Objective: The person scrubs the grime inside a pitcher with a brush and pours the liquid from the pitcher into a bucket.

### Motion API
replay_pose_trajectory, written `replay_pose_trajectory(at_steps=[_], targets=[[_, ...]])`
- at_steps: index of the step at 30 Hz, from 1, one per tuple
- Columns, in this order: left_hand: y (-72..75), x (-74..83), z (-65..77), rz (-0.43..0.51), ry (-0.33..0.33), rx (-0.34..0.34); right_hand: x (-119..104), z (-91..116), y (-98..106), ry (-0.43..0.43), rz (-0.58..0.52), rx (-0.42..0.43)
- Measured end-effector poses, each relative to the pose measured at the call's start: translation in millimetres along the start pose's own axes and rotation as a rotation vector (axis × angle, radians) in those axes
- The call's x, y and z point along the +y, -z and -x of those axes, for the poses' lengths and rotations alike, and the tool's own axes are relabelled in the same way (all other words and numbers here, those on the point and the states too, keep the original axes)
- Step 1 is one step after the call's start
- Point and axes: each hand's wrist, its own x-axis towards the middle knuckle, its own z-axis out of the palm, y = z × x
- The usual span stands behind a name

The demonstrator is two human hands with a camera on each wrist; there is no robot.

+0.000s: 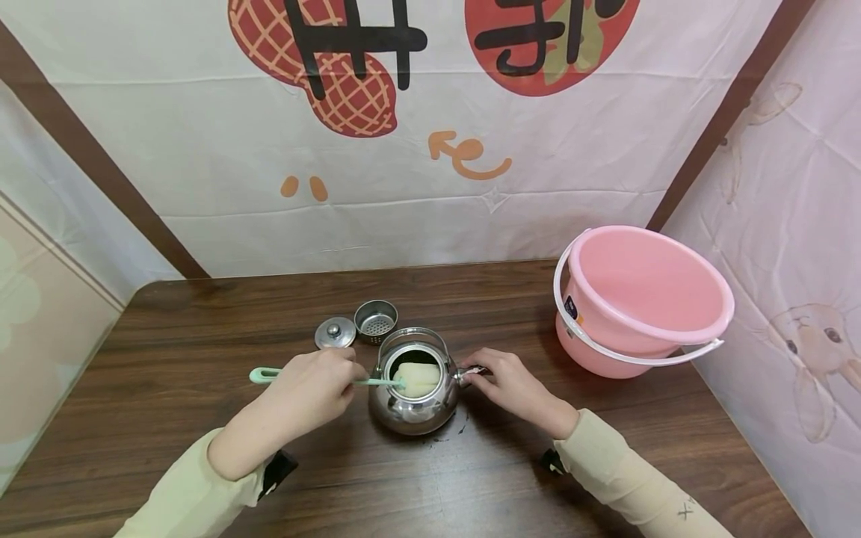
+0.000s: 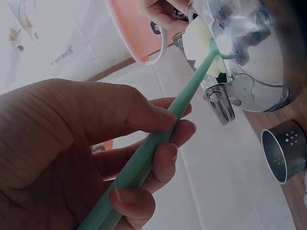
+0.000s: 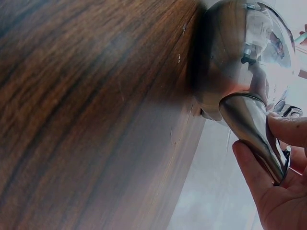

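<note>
My left hand (image 1: 316,381) grips the pale green handle (image 2: 144,158) of a sponge brush, the fingers wrapped round its middle. The brush's cream sponge head (image 1: 418,379) sits in the round mouth of a shiny steel teapot (image 1: 412,417), whose lower inside is hidden. On the other side, my right hand (image 1: 509,385) holds the teapot's tapered spout (image 3: 252,128) between thumb and fingers. The teapot rests on the table, and its hoop handle (image 1: 417,332) leans to the far side of the mouth.
Just behind the teapot lie its steel lid (image 1: 335,333) and a small perforated strainer (image 1: 376,320). A pink bucket (image 1: 646,288) with a white handle stands at the back right. Printed cloth (image 1: 417,224) hangs behind the brown wooden table (image 1: 202,329). Small wet spots show beside the teapot.
</note>
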Motion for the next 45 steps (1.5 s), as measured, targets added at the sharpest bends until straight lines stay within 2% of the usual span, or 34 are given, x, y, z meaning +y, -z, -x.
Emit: replay_pose_trajectory(at_steps=[12, 22, 37, 45], targets=[[-5.6, 1.8, -9.2, 0.002, -0.013, 0.033, 5.4, -2.1, -0.6, -0.002, 0.012, 0.011], [-10.9, 1.7, -16.4, 0.024, 0.016, 0.044, 9.5, -4.3, 0.0, 0.000, -0.001, 0.004], [-19.7, 0.2, -24.6, 0.015, 0.026, 0.108, 18.5, -6.5, 0.6, 0.041, 0.009, 0.042], [-20.6, 0.6, -27.8, -0.009, 0.038, 0.124, 23.7, -8.0, 2.2, 0.023, 0.017, 0.015]])
